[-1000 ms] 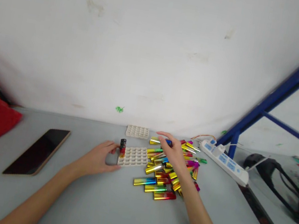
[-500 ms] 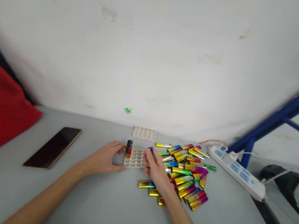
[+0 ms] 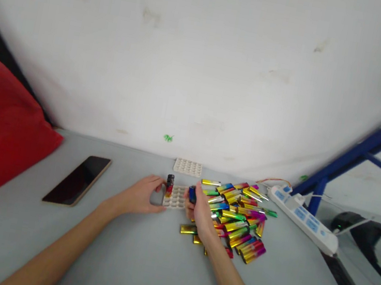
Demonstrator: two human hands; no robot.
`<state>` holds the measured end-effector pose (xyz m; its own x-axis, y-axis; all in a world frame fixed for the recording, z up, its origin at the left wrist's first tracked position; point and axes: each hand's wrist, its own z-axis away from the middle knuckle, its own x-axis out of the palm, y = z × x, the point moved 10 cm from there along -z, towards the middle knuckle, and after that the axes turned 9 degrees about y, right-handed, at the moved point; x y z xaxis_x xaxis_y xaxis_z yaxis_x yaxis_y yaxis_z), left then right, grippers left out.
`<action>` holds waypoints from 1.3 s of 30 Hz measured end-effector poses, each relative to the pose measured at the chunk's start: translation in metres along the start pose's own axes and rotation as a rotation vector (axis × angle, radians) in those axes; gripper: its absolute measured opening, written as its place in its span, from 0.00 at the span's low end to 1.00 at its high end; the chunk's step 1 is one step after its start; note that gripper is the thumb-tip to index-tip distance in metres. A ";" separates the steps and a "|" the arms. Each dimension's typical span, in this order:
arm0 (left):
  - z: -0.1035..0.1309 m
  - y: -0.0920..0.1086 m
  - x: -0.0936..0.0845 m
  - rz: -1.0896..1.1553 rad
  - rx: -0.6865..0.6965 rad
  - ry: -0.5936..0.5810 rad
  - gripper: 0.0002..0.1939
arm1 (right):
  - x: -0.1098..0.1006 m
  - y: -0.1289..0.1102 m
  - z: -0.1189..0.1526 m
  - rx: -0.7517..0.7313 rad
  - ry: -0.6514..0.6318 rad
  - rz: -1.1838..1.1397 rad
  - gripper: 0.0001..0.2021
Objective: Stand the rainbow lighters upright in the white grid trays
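We see R hand (image 3: 200,211) w/ thumb + fingers pinching a blue-ended piece (image 3: 192,194) at R end of pale tray (image 3: 176,197). L hand (image 3: 141,196): thumb + fingers parted at tray's L edge, beside dark-topped pieces (image 3: 169,186) standing upright in it. We note pile of shiny pieces (image 3: 241,216) to R, 2nd tray (image 3: 188,167) behind, phone (image 3: 77,180) off L.

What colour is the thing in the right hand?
The thing looks dark blue where visible, in the head view.
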<state>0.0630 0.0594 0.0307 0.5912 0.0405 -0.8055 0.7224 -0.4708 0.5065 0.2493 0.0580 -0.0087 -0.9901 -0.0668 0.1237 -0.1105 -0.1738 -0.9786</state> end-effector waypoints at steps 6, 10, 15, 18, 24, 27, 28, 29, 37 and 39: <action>-0.001 -0.002 0.002 -0.006 -0.001 0.011 0.22 | -0.004 -0.040 0.014 -0.344 0.021 0.151 0.35; 0.000 -0.001 0.002 0.008 0.002 0.025 0.23 | -0.009 -0.066 0.029 -0.631 0.084 0.491 0.26; 0.000 0.001 0.003 0.027 0.006 0.026 0.23 | -0.001 -0.060 0.025 -0.685 0.063 0.666 0.20; 0.001 0.000 0.003 0.035 0.004 0.024 0.23 | 0.009 -0.054 0.023 -0.742 0.056 0.712 0.13; 0.001 0.000 0.002 0.032 0.006 0.009 0.24 | 0.018 -0.041 0.020 -0.683 0.005 0.800 0.10; 0.001 0.000 0.001 0.029 0.010 0.011 0.22 | 0.024 -0.041 0.022 -0.669 -0.029 0.824 0.10; 0.001 0.000 0.001 0.028 0.012 0.011 0.22 | 0.028 -0.042 0.023 -0.673 -0.034 0.858 0.11; 0.001 0.000 0.002 0.028 0.014 0.008 0.21 | 0.032 -0.043 0.024 -0.678 -0.037 0.905 0.11; 0.000 -0.002 0.000 0.037 0.008 0.019 0.21 | 0.021 -0.053 0.029 -0.696 0.024 1.069 0.19; -0.001 -0.004 -0.001 0.032 0.012 0.027 0.23 | -0.012 -0.059 0.026 -0.700 0.082 1.025 0.17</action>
<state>0.0596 0.0621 0.0296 0.6233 0.0488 -0.7805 0.6990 -0.4824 0.5280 0.2695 0.0439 0.0523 -0.6468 0.2036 -0.7350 0.7188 0.4849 -0.4983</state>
